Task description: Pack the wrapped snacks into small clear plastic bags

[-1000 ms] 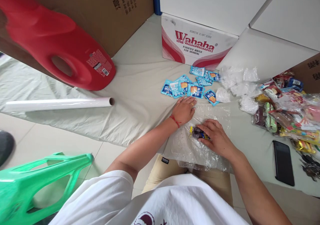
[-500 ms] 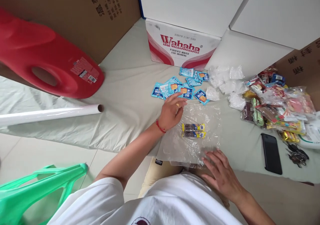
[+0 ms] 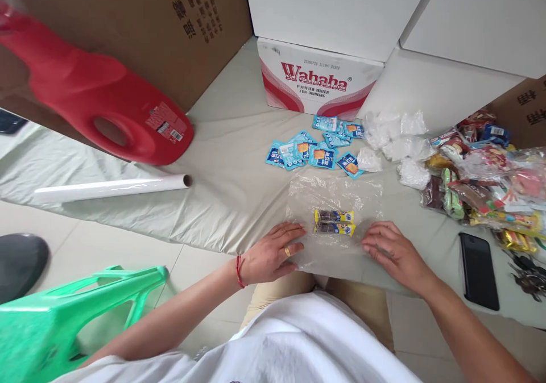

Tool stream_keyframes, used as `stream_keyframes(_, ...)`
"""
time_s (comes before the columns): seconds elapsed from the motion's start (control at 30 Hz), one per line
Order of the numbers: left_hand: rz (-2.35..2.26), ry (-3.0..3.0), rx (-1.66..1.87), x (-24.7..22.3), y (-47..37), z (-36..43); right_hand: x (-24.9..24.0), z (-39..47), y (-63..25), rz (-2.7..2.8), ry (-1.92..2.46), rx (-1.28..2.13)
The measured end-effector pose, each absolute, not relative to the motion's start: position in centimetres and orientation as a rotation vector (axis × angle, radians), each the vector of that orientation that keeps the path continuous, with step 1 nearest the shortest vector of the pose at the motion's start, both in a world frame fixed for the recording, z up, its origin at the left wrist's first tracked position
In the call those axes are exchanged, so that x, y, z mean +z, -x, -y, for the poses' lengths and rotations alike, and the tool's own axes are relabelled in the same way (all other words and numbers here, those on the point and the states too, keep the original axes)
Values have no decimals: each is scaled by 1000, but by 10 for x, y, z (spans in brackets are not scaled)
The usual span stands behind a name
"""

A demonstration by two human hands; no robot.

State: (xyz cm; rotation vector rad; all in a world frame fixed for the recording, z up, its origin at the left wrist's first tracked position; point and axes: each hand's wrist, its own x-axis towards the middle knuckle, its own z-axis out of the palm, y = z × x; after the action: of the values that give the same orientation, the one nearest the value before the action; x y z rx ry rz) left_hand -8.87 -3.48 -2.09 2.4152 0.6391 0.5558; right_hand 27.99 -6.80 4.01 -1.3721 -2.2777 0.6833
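A clear plastic film (image 3: 305, 195) lies spread on the cloth-covered table in front of me. On it, side by side, lie two small snack bars (image 3: 334, 223) in yellow and dark wrappers. My left hand (image 3: 273, 252) rests palm down at the film's left edge, fingers stretched toward the bars; it wears a ring and a red cord. At the right edge of the film, my right hand (image 3: 394, 252) touches down with bent, slightly parted fingers. Neither hand touches the bars. Beyond the film lie several blue snack packets (image 3: 322, 157).
Crumpled clear plastic bundles (image 3: 413, 173) and mixed packaged snacks (image 3: 490, 184) lie to the right, with a black phone (image 3: 480, 269) and keys (image 3: 529, 275) nearer me. A Wahaha carton (image 3: 319, 79) stands behind. Leftward are a white roll (image 3: 115, 188), red jug (image 3: 140, 124) and green stool (image 3: 63, 315).
My left hand has drawn back from the blue packets to the film's left edge. My right hand has moved up and slightly right onto the film's right edge. The view has shifted slightly left.
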Motion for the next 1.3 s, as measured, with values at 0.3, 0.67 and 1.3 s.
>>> stream_keyframes(0.3, -1355, -1942, 655, -4, 61, -1, 47, -17, -302, 2164, 1605, 1007)
stream_keyframes(0.67, -1647, -2071, 663, -19, 41, -44, 12, -38, -324, 2270, 1820, 594)
stream_keyframes(1.3, -1000, -2697, 303, -9, -24, 15, 13, -100, -244, 2475, 1839, 492)
